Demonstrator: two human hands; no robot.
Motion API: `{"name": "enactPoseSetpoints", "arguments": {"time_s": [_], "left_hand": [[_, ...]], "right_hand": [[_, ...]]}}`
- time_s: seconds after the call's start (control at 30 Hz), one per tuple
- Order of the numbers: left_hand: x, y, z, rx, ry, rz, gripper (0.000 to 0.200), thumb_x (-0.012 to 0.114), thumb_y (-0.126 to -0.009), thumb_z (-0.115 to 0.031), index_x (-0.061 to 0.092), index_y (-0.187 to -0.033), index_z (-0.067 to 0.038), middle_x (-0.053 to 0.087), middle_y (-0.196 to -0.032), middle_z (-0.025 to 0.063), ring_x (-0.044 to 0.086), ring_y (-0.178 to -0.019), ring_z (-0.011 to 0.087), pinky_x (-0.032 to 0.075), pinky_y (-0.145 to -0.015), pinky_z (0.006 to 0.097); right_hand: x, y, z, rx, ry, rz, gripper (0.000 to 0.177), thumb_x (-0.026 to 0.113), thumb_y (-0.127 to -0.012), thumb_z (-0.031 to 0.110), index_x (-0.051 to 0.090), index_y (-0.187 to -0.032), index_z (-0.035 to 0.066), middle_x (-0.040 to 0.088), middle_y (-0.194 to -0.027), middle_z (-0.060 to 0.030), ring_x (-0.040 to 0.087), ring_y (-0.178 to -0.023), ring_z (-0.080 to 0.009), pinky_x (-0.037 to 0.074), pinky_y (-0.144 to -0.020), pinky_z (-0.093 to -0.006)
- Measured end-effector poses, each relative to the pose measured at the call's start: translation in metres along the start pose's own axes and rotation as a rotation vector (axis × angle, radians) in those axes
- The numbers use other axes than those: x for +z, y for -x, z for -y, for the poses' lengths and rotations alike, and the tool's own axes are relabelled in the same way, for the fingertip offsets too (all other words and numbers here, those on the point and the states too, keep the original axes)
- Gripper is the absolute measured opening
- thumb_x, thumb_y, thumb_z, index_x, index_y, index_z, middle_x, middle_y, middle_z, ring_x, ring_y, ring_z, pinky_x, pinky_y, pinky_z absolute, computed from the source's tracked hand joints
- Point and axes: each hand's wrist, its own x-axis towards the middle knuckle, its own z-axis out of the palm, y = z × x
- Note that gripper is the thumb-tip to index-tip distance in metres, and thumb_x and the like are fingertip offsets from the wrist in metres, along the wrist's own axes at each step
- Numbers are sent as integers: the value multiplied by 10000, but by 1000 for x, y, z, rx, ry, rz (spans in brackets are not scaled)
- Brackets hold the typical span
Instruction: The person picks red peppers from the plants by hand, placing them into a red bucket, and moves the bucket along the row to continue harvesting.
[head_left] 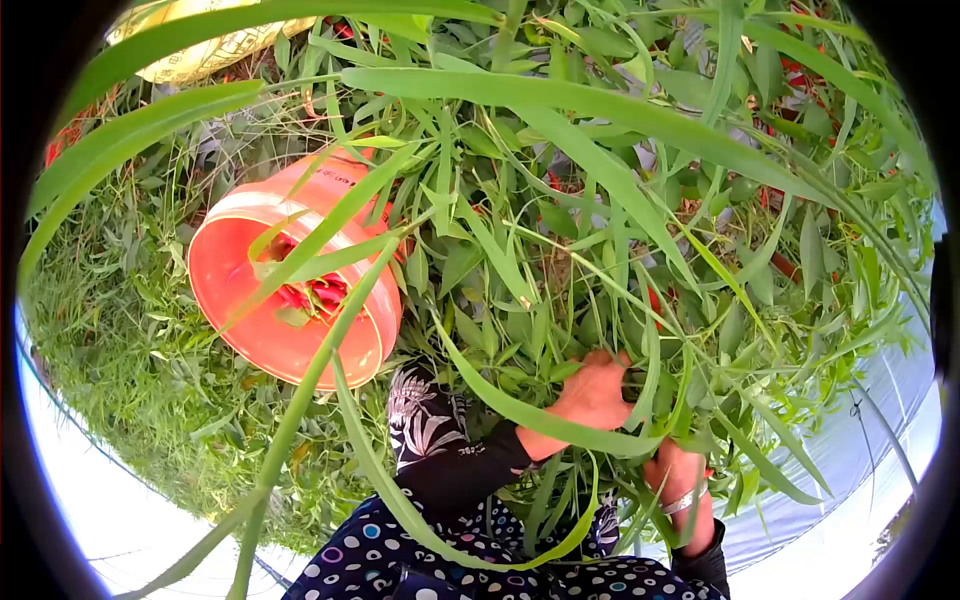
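My left hand (590, 395) reaches into the green pepper plants (520, 330), its fingers bent among the leaves; whatever they grip is hidden. Lower and to the right, my right hand (678, 472) is close to the stems, with a bracelet (684, 499) at the wrist. A leaf covers most of its fingers, and a small bit of red shows beside it. Left of my hands, an orange-pink bucket (215, 275) lies tilted in the foliage with its mouth towards me. Red chili peppers (322, 296) and a few leaves are inside it.
Long grass blades (590, 100) cross in front of the view and over my hands. A yellow patterned sack (215, 50) lies at the upper left. Pale plastic sheeting (860, 430) borders the plants on the right. A red pepper (655, 305) shows among the leaves.
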Motion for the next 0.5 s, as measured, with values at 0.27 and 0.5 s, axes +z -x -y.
{"name": "enactPoseSetpoints", "arguments": {"time_s": [0.27,0.5], "left_hand": [[-3,4,-11,-128,-108,29,607,694,-643,-261,438,-1161,-76,504,-1075,165,456,-1053,356,318,-915,514],[-15,8,2,111,166,-201,498,634,-721,-200,431,-1153,-60,531,-998,133,498,-977,281,376,-809,422]], "right_hand": [[-11,19,70,-447,-308,139,238,668,-606,116,528,-782,41,490,-715,-106,530,-660,-289,456,-594,-377],[-103,-26,94,-194,-749,-232,94,632,-668,19,582,-747,7,557,-629,-91,563,-552,-224,447,-542,-299]]}}
